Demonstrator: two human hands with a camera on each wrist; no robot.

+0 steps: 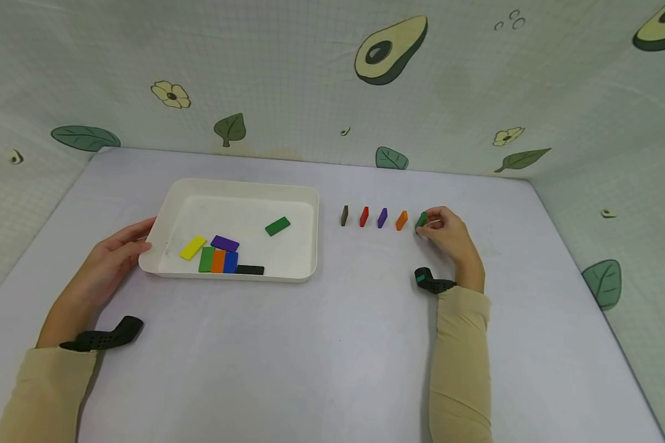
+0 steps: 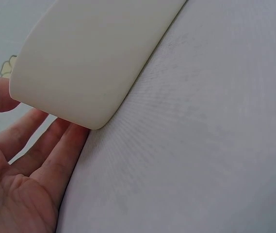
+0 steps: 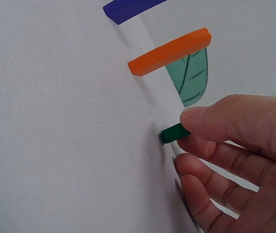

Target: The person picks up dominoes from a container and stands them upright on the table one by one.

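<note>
In the head view my right hand (image 1: 447, 234) pinches a green domino block (image 1: 422, 219) between thumb and fingertips. The right wrist view shows that green block's lower end at the white tabletop, its upper part hidden by the fingers. To its left, in a spaced row, stand an orange block (image 1: 401, 220), a purple block (image 1: 383, 218), a red block (image 1: 364, 216) and a dark brown block (image 1: 345, 215). My left hand (image 1: 111, 258) touches the left end of a white tray (image 2: 89, 58), thumb near the rim and fairly straight fingers along the wall, fingertips partly hidden.
Inside the tray lie another green block (image 1: 278, 226), a yellow block (image 1: 193, 248), a second purple block (image 1: 225, 243), a blue block (image 1: 230, 263), a black block (image 1: 250, 270) and others. An avocado-print curtain (image 1: 305, 80) borders the white table (image 1: 288, 357).
</note>
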